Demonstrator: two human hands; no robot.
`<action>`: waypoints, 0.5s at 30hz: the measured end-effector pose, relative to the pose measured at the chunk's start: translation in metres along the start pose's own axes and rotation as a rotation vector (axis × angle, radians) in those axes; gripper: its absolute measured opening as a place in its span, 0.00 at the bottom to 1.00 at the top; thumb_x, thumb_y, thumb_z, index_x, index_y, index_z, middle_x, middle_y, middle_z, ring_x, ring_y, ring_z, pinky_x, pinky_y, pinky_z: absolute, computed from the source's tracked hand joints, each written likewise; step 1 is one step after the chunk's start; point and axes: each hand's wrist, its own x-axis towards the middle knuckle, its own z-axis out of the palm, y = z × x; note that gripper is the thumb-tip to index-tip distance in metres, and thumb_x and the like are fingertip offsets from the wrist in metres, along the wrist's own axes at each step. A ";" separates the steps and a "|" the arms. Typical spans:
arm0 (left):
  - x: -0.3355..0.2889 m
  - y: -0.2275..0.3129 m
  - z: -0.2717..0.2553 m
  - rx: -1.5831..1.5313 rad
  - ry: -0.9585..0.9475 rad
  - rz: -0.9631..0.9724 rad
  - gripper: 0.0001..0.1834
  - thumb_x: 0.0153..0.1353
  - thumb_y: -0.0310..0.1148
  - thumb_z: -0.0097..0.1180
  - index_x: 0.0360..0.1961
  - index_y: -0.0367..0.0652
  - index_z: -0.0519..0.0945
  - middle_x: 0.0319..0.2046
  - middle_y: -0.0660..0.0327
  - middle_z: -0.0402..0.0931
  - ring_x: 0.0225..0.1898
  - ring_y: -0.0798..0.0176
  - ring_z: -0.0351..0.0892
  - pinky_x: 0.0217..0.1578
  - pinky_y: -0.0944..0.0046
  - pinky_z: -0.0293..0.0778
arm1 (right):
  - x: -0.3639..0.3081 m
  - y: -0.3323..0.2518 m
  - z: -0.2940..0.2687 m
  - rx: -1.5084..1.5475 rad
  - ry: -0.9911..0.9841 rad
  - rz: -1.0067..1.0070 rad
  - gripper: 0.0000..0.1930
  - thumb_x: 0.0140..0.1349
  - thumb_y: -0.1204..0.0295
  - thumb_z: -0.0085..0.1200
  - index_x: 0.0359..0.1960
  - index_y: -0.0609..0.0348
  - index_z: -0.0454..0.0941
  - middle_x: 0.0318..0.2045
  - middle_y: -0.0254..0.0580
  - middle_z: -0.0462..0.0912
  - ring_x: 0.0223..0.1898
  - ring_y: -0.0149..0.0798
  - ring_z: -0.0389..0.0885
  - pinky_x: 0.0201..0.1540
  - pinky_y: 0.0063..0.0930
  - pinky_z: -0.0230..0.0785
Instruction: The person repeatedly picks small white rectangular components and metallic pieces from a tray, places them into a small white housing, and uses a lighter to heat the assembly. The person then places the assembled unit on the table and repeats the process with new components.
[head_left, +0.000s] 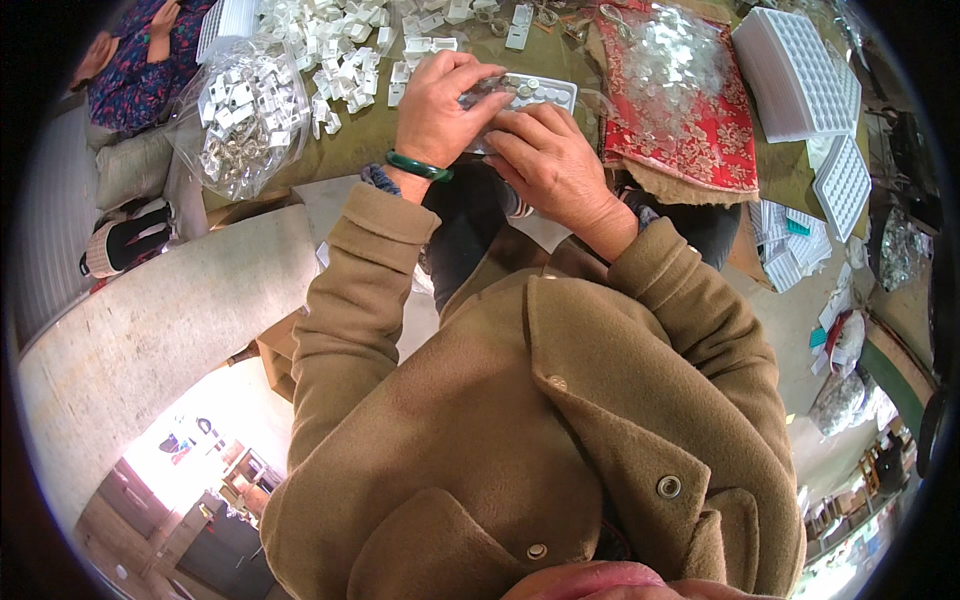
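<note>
At the near edge of the table, both hands are on a small white plastic tray (562, 92) with round cups; a few small round pieces sit along its far side. My left hand (445, 108), a dark green bangle at its wrist, is closed over the tray's left part, thumb and forefinger bent inward. Close beside it, my right hand (555, 165) has its fingers curled onto the near side of the tray, tips by the left thumb. The hands hide much of the tray, and anything small between the fingertips cannot be made out.
Loose white plastic parts (345, 60) are heaped behind, beside a clear bag (240, 115) of similar parts. Right of my hands, clear discs (675, 60) lie on a red floral cloth (640, 130). Stacked white trays (795, 75) stand at far right. Another person's hand (162, 25) shows at upper left.
</note>
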 end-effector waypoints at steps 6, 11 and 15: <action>0.002 0.001 0.004 -0.020 0.011 -0.017 0.13 0.47 0.34 0.72 0.36 0.47 0.85 0.34 0.64 0.77 0.38 0.57 0.77 0.38 0.60 0.74 | 0.000 0.000 0.000 0.005 0.005 -0.001 0.12 0.48 0.70 0.65 0.34 0.55 0.79 0.42 0.36 0.78 0.45 0.41 0.76 0.52 0.36 0.70; 0.003 0.001 0.004 -0.016 0.020 0.001 0.12 0.48 0.33 0.71 0.35 0.47 0.85 0.34 0.64 0.77 0.38 0.57 0.76 0.38 0.60 0.74 | -0.001 0.000 -0.002 0.044 -0.024 0.017 0.16 0.48 0.73 0.67 0.40 0.57 0.80 0.45 0.38 0.79 0.46 0.45 0.77 0.50 0.38 0.71; 0.004 -0.001 0.004 0.002 0.003 0.024 0.12 0.48 0.33 0.71 0.35 0.46 0.85 0.34 0.64 0.77 0.37 0.56 0.76 0.38 0.60 0.74 | -0.001 0.000 -0.002 0.050 -0.015 0.015 0.16 0.48 0.73 0.67 0.40 0.57 0.80 0.45 0.37 0.79 0.45 0.45 0.77 0.50 0.38 0.71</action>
